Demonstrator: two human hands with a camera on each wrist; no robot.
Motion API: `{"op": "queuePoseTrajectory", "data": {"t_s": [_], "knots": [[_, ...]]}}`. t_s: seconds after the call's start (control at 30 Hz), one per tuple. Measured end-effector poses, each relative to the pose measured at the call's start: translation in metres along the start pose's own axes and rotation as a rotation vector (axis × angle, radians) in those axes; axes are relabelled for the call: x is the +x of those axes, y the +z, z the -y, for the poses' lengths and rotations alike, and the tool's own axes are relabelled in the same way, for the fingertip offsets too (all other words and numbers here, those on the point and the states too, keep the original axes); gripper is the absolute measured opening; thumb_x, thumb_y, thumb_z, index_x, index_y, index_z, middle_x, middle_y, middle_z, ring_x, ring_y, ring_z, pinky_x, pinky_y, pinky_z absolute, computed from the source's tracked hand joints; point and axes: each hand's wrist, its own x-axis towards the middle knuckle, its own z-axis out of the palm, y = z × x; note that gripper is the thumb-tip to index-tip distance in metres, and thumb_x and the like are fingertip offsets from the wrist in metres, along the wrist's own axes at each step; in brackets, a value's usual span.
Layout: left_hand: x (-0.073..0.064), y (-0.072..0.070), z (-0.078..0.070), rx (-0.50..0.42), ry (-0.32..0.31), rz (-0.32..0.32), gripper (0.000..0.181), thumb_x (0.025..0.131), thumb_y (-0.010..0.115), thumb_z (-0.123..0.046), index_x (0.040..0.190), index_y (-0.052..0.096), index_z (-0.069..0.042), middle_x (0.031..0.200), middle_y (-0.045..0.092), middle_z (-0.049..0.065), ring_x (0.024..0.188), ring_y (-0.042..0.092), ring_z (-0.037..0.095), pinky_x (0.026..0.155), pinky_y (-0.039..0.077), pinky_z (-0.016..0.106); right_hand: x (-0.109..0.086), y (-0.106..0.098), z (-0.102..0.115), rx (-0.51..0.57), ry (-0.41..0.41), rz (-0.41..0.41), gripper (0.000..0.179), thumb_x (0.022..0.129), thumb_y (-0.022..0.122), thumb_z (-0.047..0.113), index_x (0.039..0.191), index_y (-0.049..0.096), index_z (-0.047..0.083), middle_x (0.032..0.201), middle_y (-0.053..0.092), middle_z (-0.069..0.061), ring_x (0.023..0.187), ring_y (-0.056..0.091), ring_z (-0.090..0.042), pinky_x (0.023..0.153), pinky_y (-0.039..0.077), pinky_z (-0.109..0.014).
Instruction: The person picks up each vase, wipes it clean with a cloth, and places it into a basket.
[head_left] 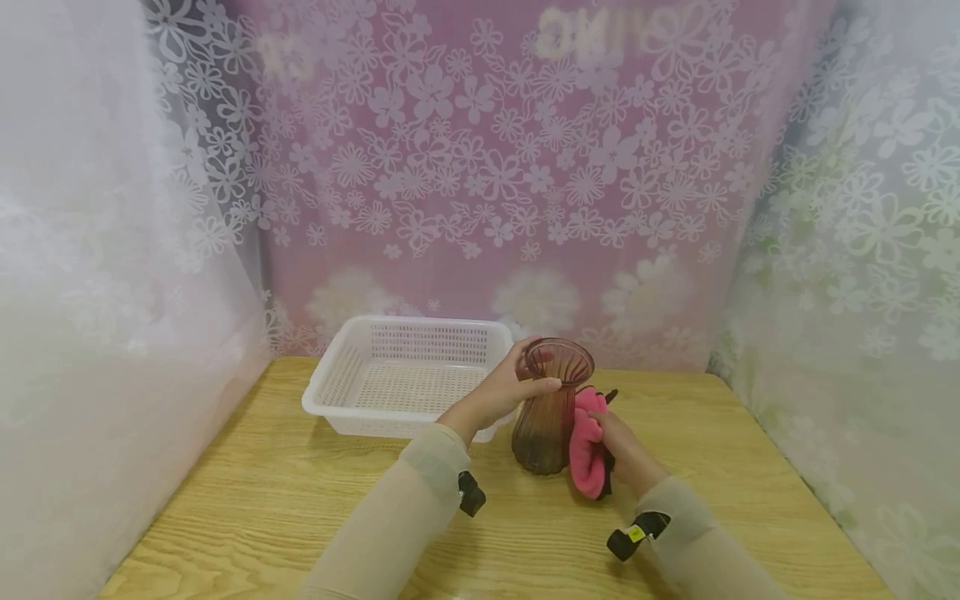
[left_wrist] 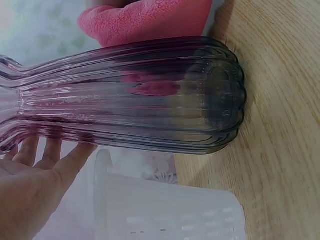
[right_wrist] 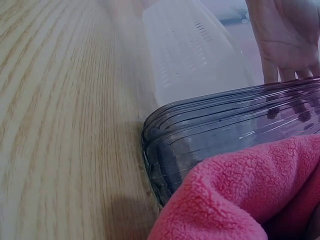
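Observation:
A ribbed glass vase (head_left: 546,429), purple-pink at its flared rim and greyish towards the base, leans slightly over the table. My left hand (head_left: 501,390) grips it round the neck, thumb in front just below the rim; in the left wrist view the fingers (left_wrist: 75,157) lie along the glass. My right hand (head_left: 621,442) holds a folded, fluffy pink cloth (head_left: 587,454) with a dark side against the vase's right flank. Seen from the right wrist, the pink cloth (right_wrist: 220,195) covers part of the lower vase (right_wrist: 200,127), and my right hand is mostly hidden.
A white perforated plastic basket (head_left: 408,423) stands at the back left, close beside the vase and my left hand. The wood-grain table (head_left: 300,508) is bounded by flower-patterned curtains (head_left: 480,167) at the back and both sides. Black cameras are strapped to both wrists.

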Motion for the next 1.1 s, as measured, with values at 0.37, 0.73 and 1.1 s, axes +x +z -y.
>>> {"op": "queuePoseTrajectory", "data": {"t_s": [0.37, 0.73, 1.1], "knots": [[0.002, -0.006, 0.000, -0.042, -0.012, 0.046, 0.081, 0.095, 0.070, -0.016, 0.159, 0.021, -0.026, 0.151, 0.047, 0.003, 0.135, 0.047, 0.025, 0.103, 0.045, 0.039, -0.004, -0.005, 0.004, -0.051, 0.060, -0.011, 0.020, 0.103, 0.044, 0.028, 0.105, 0.047, 0.009, 0.105, 0.047, -0.005, 0.094, 0.048, -0.017, 0.080, 0.043, -0.027], [0.003, -0.011, -0.005, -0.142, -0.030, 0.082, 0.082, 0.094, 0.067, -0.008, 0.160, 0.021, -0.021, 0.151, 0.046, 0.011, 0.136, 0.046, 0.025, 0.103, 0.045, 0.041, -0.011, -0.006, 0.015, -0.001, 0.008, -0.011, 0.016, 0.104, 0.044, 0.027, 0.106, 0.047, 0.011, 0.096, 0.049, 0.004, 0.084, 0.050, -0.007, 0.074, 0.045, -0.021], [-0.002, -0.005, 0.003, -0.134, 0.003, -0.024, 0.088, 0.092, 0.073, -0.019, 0.161, 0.018, -0.026, 0.158, 0.034, 0.011, 0.144, 0.034, 0.028, 0.117, 0.028, 0.048, -0.018, -0.006, 0.023, 0.032, -0.012, 0.006, 0.021, 0.105, 0.042, 0.027, 0.117, 0.044, 0.010, 0.095, 0.051, 0.007, 0.083, 0.052, -0.004, 0.076, 0.046, -0.019]]}}
